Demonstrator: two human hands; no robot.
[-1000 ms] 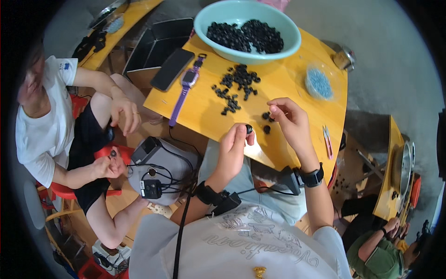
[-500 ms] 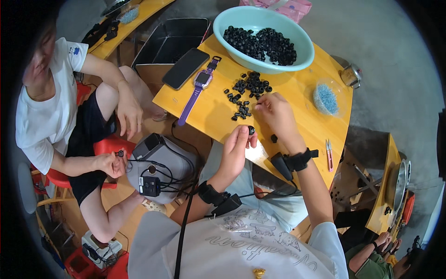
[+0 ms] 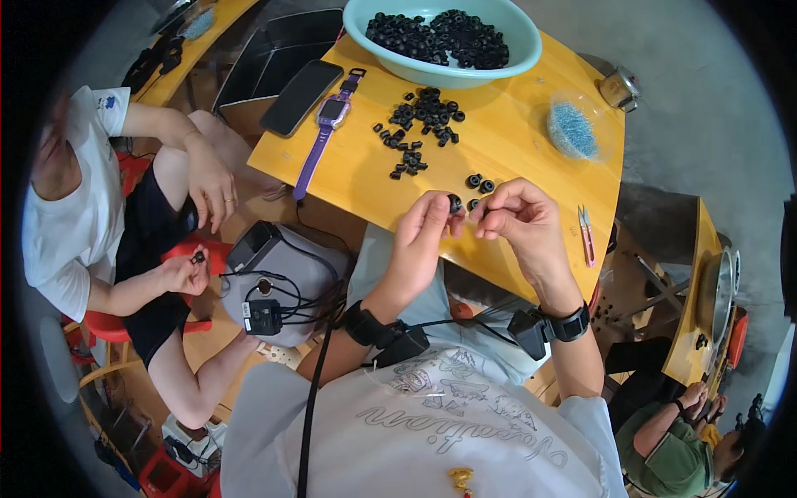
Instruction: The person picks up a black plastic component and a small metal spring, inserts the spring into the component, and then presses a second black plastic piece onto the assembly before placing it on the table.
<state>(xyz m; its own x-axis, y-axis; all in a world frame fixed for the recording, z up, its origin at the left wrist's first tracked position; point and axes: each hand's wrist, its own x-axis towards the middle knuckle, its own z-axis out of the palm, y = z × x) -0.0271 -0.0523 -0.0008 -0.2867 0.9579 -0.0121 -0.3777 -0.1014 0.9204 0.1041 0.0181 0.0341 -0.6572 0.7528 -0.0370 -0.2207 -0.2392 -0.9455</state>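
Note:
My left hand (image 3: 419, 236) grips a small round black rubber-like piece (image 3: 454, 203) between thumb and fingers, just over the table's near edge. Close to its right, my right hand (image 3: 530, 226) is closed in a pinch pointing at that piece. Whatever sits in the pinch is too small to make out. Several loose black pieces (image 3: 480, 183) lie on the yellow table (image 3: 515, 124) just beyond my fingertips. Farther off is a scattered pile of black rings (image 3: 432, 112), with smaller black bits (image 3: 408, 162) on its near side.
A turquoise basin (image 3: 448, 76) of black rings stands at the back. To the right are a clear bowl of pale blue bits (image 3: 573, 131), a lidded jar (image 3: 619, 88) and thread snips (image 3: 587, 236). A phone (image 3: 301, 98) and purple watch (image 3: 330, 116) lie left. Another person (image 3: 91, 207) sits left.
My right hand has come back from the small black bits toward me, and its fingertips are now beside my left hand. My left hand still holds the round black piece.

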